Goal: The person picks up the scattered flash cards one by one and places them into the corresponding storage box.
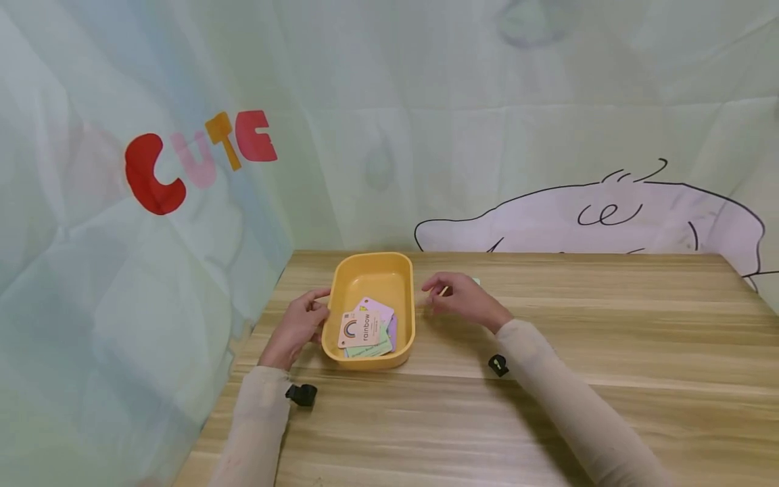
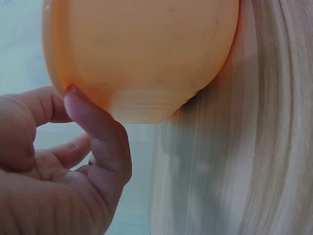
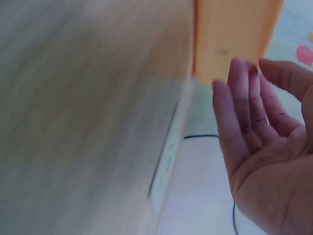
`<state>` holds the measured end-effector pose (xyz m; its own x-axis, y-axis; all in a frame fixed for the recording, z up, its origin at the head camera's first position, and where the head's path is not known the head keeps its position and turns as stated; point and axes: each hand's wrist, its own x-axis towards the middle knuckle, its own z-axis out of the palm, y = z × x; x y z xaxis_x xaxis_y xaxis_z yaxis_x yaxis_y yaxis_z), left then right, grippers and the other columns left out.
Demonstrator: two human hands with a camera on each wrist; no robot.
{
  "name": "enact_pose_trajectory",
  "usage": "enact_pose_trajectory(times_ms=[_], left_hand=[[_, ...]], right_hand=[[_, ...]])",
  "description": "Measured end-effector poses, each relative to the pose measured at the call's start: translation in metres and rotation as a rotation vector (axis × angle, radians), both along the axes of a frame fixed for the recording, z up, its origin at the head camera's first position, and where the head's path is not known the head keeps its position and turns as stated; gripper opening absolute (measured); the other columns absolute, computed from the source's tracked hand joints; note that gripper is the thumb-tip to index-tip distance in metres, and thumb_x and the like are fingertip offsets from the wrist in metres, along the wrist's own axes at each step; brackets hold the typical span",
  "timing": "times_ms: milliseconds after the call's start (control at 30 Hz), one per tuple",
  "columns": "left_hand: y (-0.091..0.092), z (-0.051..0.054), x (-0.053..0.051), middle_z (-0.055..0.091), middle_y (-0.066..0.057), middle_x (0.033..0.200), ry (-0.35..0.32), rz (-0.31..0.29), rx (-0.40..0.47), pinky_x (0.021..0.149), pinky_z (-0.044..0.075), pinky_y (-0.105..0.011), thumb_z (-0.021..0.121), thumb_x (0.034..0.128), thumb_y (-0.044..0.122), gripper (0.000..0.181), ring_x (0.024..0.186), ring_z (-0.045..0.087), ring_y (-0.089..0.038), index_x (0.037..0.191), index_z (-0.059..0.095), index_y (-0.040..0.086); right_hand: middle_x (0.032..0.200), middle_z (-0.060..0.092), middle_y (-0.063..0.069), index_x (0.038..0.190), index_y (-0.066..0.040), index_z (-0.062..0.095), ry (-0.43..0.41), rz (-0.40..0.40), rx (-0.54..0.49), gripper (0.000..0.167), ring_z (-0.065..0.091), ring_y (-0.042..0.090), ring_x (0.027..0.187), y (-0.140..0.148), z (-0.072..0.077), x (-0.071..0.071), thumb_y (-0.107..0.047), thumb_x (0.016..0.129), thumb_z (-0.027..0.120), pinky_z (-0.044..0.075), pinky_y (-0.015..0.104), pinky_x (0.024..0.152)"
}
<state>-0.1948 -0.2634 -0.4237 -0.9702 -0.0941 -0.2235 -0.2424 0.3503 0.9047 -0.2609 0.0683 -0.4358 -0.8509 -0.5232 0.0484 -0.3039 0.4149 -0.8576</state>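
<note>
A yellow plastic bin (image 1: 371,270) stands on the wooden table with several cards inside. On top lies a peach rainbow card (image 1: 359,329), over a green card (image 1: 372,349) and purple ones. My left hand (image 1: 298,328) grips the bin's left rim; the left wrist view has the thumb (image 2: 95,115) against the bin's wall just below the rim. Just off the bin's right side, my right hand (image 1: 459,297) hovers with loosely bent fingers and holds nothing. Partly hidden behind that hand, a pale green card (image 1: 477,281) lies flat on the table, also visible as a thin card (image 3: 166,159) in the right wrist view.
Pale printed curtains rise along the table's left and back edges, with the word CUTE (image 1: 201,159) and an outlined cartoon figure (image 1: 548,216). The wooden table (image 1: 608,325) extends far to the right. Each wrist wears a small black device (image 1: 302,395).
</note>
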Motion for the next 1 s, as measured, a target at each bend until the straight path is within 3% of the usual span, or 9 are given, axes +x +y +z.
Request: enact_pose_trajectory(times_ms=[133,300,533,667,833,1000], left_hand=[[0.0,-0.001,0.0,0.057,-0.015,0.111,-0.001,-0.002,0.0,0.053,0.056,-0.029,0.049,0.1012,0.008,0.05,0.084,0.061,-0.019,0.151,0.047,0.012],[-0.001,-0.001,0.001,0.056,-0.015,0.111,-0.004,-0.003,-0.006,0.053,0.055,-0.029,0.049,0.101,0.008,0.05,0.083,0.061,-0.019,0.151,0.047,0.012],[-0.001,0.001,0.0,0.055,-0.016,0.111,0.001,0.001,-0.005,0.052,0.054,-0.028,0.05,0.1,0.008,0.05,0.083,0.06,-0.021,0.15,0.048,0.013],[0.0,0.001,-0.001,0.056,-0.016,0.112,-0.002,0.001,0.0,0.052,0.054,-0.028,0.05,0.101,0.008,0.049,0.084,0.061,-0.021,0.149,0.049,0.013],[-0.001,0.0,0.0,0.056,-0.017,0.115,-0.012,-0.001,0.011,0.054,0.054,-0.028,0.049,0.102,0.009,0.049,0.086,0.061,-0.022,0.15,0.048,0.013],[-0.001,0.001,0.001,0.055,-0.017,0.114,-0.011,-0.004,0.013,0.054,0.054,-0.028,0.05,0.102,0.009,0.049,0.086,0.061,-0.022,0.15,0.048,0.013]], right_hand=[[0.097,0.067,0.007,0.117,-0.001,0.069,0.042,-0.083,0.08,0.022,0.063,0.02,0.089,0.011,-0.006,-0.007,-0.007,0.096,0.065,0.054,0.029,0.077],[0.1,0.069,0.008,0.117,0.0,0.068,0.059,-0.12,0.132,0.022,0.065,0.025,0.098,0.021,-0.006,-0.018,-0.005,0.095,0.065,0.055,0.033,0.083],[0.124,0.064,0.017,0.127,0.0,0.063,-0.015,-0.161,0.206,0.035,0.058,0.032,0.117,0.03,0.005,-0.027,-0.01,0.094,0.069,0.049,0.048,0.103],[0.133,0.059,0.02,0.133,0.001,0.058,-0.011,-0.159,0.301,0.045,0.053,0.035,0.126,0.034,0.006,-0.034,-0.01,0.092,0.073,0.044,0.051,0.109],[0.133,0.058,0.022,0.134,0.003,0.055,0.013,-0.169,0.389,0.054,0.053,0.036,0.125,0.035,0.005,-0.038,-0.011,0.088,0.08,0.044,0.05,0.109],[0.135,0.056,0.019,0.134,0.0,0.056,-0.024,-0.194,0.416,0.061,0.049,0.035,0.124,0.035,0.003,-0.041,-0.017,0.083,0.085,0.043,0.05,0.109]])
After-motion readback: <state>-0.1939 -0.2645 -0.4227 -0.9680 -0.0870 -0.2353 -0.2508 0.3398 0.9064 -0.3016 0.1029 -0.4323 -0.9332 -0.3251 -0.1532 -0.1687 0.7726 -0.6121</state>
